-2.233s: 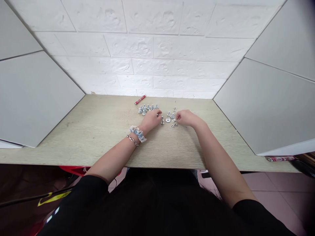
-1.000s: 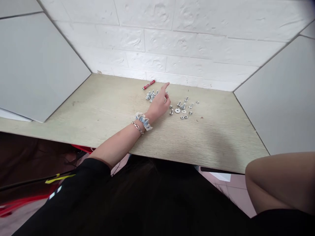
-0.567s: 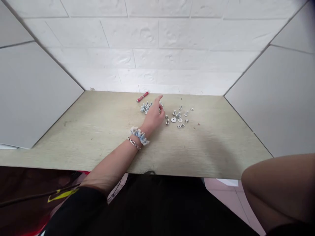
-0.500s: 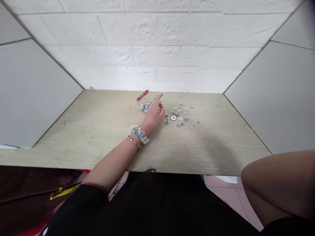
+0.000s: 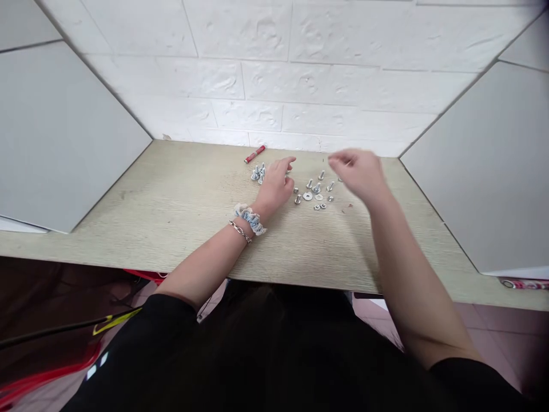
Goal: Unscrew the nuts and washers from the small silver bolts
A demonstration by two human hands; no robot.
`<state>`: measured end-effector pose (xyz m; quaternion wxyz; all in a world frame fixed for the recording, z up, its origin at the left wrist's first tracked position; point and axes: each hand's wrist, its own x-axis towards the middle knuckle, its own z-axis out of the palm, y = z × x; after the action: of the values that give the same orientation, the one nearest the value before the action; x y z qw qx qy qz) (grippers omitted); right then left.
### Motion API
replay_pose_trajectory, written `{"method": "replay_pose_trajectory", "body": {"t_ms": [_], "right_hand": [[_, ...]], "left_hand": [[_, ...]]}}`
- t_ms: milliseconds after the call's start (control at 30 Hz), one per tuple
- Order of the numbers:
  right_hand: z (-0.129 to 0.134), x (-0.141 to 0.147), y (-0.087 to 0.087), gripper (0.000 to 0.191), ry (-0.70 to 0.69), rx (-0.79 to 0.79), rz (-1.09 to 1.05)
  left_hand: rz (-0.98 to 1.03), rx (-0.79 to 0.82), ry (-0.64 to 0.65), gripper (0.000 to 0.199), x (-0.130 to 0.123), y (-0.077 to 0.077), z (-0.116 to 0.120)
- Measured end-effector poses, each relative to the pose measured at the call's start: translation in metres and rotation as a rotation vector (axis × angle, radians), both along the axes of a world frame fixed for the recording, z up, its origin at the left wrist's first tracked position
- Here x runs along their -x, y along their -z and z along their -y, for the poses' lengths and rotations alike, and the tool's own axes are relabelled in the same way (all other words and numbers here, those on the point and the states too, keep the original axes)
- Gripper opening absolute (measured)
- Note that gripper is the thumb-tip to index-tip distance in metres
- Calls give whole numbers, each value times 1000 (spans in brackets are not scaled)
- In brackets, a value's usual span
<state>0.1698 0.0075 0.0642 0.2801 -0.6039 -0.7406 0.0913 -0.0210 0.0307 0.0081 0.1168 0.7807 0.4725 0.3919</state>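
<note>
My left hand rests over the right part of a cluster of upright bolts, its index finger stretched out and the others curled; its palm side is hidden. To its right lie several loose bolts, washers and nuts. My right hand is above the table to the right of these parts, fingers bent together toward the left. It is blurred, and whether it holds anything cannot be made out.
A red marker-like tube lies near the white brick wall. Grey panels stand at the left and right of the wooden table. A patterned item is at the right edge.
My right hand has come in over the table from the right. My left hand stays by the bolts, its fingers slightly shifted. The view has tilted and moved a little.
</note>
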Motion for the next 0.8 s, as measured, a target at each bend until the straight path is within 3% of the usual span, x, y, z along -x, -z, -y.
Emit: {"method": "replay_pose_trajectory", "body": {"t_ms": [200, 333, 433, 667, 800], "right_hand": [[-2, 14, 32, 29, 15, 94, 298], [-8, 13, 44, 30, -52, 111, 336], [-8, 12, 41, 25, -58, 73, 197], [12, 27, 18, 21, -17, -30, -449], [16, 36, 17, 19, -82, 5, -591]], "left_hand": [[-25, -34, 22, 41, -3, -1, 1], [-35, -46, 40, 37, -4, -2, 2], [-36, -61, 49, 35, -4, -5, 6], [-29, -81, 85, 37, -6, -13, 14], [-58, -89, 123, 34, -6, -12, 14]]}}
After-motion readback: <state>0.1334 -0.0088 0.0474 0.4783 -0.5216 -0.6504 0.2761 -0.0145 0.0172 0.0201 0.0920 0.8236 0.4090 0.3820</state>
